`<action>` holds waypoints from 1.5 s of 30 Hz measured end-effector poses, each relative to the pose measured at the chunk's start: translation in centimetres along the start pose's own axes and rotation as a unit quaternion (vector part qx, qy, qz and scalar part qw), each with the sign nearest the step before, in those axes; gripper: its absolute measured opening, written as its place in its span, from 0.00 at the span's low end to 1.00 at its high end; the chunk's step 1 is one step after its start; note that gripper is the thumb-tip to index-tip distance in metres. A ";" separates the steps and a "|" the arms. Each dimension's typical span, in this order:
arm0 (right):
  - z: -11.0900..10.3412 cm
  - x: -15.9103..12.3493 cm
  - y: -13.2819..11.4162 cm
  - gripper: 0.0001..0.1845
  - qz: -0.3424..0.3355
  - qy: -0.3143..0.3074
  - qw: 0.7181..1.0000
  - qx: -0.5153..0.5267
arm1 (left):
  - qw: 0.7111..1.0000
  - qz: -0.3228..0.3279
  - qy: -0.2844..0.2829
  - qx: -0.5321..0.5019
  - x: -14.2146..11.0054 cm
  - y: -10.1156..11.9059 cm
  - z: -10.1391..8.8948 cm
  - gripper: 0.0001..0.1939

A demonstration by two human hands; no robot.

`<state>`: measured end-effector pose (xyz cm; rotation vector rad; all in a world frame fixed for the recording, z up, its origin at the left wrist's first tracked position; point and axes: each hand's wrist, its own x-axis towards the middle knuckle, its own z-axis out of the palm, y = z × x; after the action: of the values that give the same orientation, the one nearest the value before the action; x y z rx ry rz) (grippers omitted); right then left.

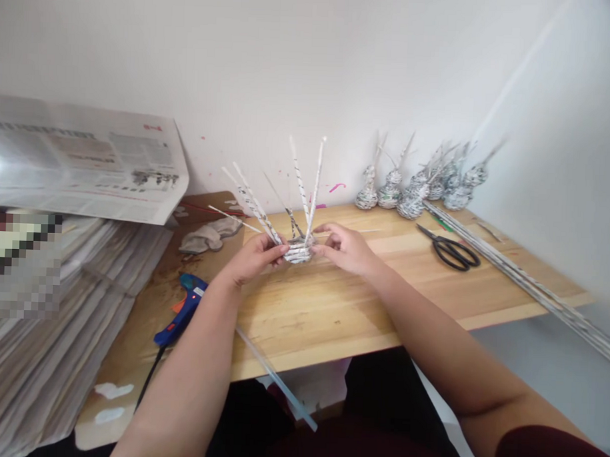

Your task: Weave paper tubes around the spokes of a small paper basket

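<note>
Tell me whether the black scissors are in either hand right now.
No, the black scissors lie on the wooden table, while both hands are at the small woven piece.

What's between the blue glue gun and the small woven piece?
The left hand and its wrist lie between the glue gun and the woven piece, fingers on the piece's near-left side. The head view shows it.

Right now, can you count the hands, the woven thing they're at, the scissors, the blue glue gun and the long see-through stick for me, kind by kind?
Hands, the left hand and the right hand: 2
Woven paper piece between them: 1
Black scissors: 1
Blue glue gun: 1
See-through stick: 1
Total: 6
</note>
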<state>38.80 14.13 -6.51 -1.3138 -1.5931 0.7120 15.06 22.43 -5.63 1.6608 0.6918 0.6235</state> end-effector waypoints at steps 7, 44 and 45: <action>1.4 -0.7 -1.3 0.24 -0.060 0.043 0.997 -0.001 | 1.000 0.010 0.007 -0.018 0.4 -0.2 1.3 0.23; 1.7 -0.5 -1.1 0.12 0.082 -0.050 0.990 0.101 | 0.992 -0.021 0.118 -0.037 0.2 0.4 4.9 0.20; 1.7 -0.4 -1.0 0.13 0.083 -0.048 0.990 0.101 | 0.992 -0.023 0.121 -0.038 0.2 0.5 4.9 0.20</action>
<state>36.81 13.64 -6.43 -1.2867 -1.4541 1.0254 18.84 19.23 -6.08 1.5096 0.8678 0.8165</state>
